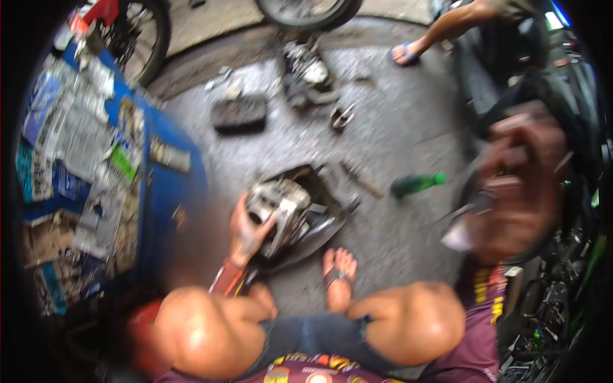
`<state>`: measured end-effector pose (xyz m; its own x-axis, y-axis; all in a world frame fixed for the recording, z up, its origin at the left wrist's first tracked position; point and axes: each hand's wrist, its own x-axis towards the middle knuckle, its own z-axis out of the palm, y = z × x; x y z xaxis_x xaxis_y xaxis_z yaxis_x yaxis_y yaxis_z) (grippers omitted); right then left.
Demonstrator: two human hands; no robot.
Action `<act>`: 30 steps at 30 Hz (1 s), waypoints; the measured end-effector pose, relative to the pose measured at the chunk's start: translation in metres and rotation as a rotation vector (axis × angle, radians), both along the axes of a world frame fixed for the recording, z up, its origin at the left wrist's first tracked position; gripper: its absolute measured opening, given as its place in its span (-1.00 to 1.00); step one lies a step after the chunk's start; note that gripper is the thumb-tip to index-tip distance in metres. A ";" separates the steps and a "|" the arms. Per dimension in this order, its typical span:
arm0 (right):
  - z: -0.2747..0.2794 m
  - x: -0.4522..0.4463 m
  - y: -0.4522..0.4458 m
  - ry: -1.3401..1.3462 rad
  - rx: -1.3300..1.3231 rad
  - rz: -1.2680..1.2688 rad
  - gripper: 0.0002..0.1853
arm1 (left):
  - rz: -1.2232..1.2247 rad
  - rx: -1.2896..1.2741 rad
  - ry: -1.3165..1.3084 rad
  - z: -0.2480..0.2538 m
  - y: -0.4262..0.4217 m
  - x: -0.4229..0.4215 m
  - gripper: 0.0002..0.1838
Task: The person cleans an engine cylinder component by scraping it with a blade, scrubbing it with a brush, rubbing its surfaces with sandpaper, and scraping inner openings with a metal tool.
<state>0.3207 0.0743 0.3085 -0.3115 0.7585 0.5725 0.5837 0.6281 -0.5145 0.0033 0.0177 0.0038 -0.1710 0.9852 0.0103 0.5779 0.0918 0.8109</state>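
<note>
My left hand (pixel 246 231) grips the near left side of a silver-grey metal engine part (pixel 281 203), its thumb and fingers spread round the casting. A round opening shows in the part, which rests in or over a black basin (pixel 300 255). Other small pieces lie in the basin, too unclear to name. My right hand (pixel 517 185) is raised close to the camera at the right, apart from the engine part. Motion blurs its fingers, and I cannot tell what they hold. A whitish patch shows at its lower left edge.
A green bottle (pixel 418 184) and a thin bar-like tool (pixel 362 179) lie beyond the basin. Farther off are a dark block (pixel 239 113) and another engine assembly (pixel 306 73). A blue drum (pixel 172 166) stands left, motorcycle wheels behind. Another person's foot (pixel 405 53) is at upper right.
</note>
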 end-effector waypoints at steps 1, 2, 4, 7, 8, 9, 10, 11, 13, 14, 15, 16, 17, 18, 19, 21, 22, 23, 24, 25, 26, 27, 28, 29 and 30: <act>0.012 -0.004 -0.004 -0.028 0.013 0.042 -0.55 | 0.008 -0.024 -0.034 0.000 0.000 0.000 -0.07; 0.016 -0.008 -0.005 -0.049 0.015 0.084 -0.55 | 0.012 -0.004 -0.014 -0.002 0.004 0.001 -0.07; 0.019 -0.016 -0.012 -0.095 0.003 0.156 -0.56 | 0.012 -0.036 0.026 -0.001 -0.007 0.000 -0.09; 0.015 -0.019 -0.020 -0.126 -0.027 0.215 -0.56 | -0.008 -0.073 0.056 0.010 0.000 0.001 -0.08; 0.014 -0.020 -0.021 -0.130 -0.036 0.224 -0.57 | -0.013 -0.085 0.032 0.009 0.002 0.000 -0.09; 0.014 -0.019 -0.023 -0.131 -0.042 0.231 -0.57 | -0.023 -0.097 0.009 0.010 0.002 -0.001 -0.10; 0.014 -0.020 -0.024 -0.135 -0.044 0.237 -0.57 | -0.027 -0.093 -0.011 0.012 0.003 0.000 -0.12; 0.013 -0.020 -0.024 -0.134 -0.047 0.242 -0.57 | -0.022 -0.086 -0.033 0.011 0.003 -0.001 -0.14; 0.013 -0.020 -0.024 -0.136 -0.058 0.249 -0.58 | -0.029 -0.106 -0.070 0.015 0.003 -0.002 -0.15; 0.013 -0.020 -0.024 -0.136 -0.060 0.251 -0.58 | -0.036 -0.089 -0.055 0.014 0.002 -0.002 -0.15; 0.013 -0.019 -0.024 -0.135 -0.063 0.253 -0.58 | -0.036 -0.083 -0.054 0.014 0.003 -0.002 -0.15; 0.013 -0.018 -0.024 -0.138 -0.068 0.259 -0.58 | -0.032 -0.088 -0.049 0.014 0.001 -0.001 -0.15; 0.014 -0.018 -0.024 -0.140 -0.068 0.266 -0.59 | -0.024 -0.088 -0.043 0.014 0.002 -0.001 -0.15; 0.014 -0.017 -0.023 -0.142 -0.073 0.270 -0.59 | -0.025 -0.073 -0.016 0.010 0.002 -0.002 -0.14; 0.015 -0.016 -0.023 -0.141 -0.075 0.273 -0.59 | -0.020 -0.068 -0.014 0.010 0.003 -0.002 -0.14; 0.013 -0.015 -0.020 -0.137 -0.092 0.268 -0.59 | -0.012 -0.045 0.002 0.009 0.001 0.000 -0.09; 0.012 -0.013 -0.018 -0.141 -0.101 0.271 -0.60 | -0.007 -0.030 -0.005 0.003 0.000 -0.001 -0.10; 0.008 -0.010 -0.019 -0.135 -0.117 0.263 -0.60 | -0.026 -0.012 -0.033 0.003 -0.001 -0.002 -0.10; 0.003 -0.005 -0.016 -0.128 -0.122 0.253 -0.60 | -0.041 -0.034 -0.033 0.005 0.002 -0.004 -0.10; -0.001 -0.001 -0.007 -0.130 -0.114 0.244 -0.60 | -0.044 -0.051 -0.044 0.007 -0.002 -0.005 -0.09; -0.011 0.005 0.000 -0.131 -0.131 0.237 -0.60 | -0.054 0.017 -0.003 -0.001 -0.009 -0.009 -0.12; -0.024 0.011 0.007 -0.125 -0.151 0.219 -0.60 | -0.044 -0.004 -0.090 0.018 -0.012 -0.002 -0.13; -0.033 0.013 0.019 -0.106 -0.185 0.209 -0.61 | -0.026 0.019 -0.037 0.007 -0.017 -0.003 -0.09; -0.045 0.024 0.034 -0.078 -0.204 0.199 -0.61 | -0.041 0.066 -0.014 -0.005 -0.020 -0.008 -0.02; -0.051 0.030 0.053 -0.048 -0.232 0.183 -0.61 | -0.054 0.054 0.077 -0.015 -0.022 -0.016 0.02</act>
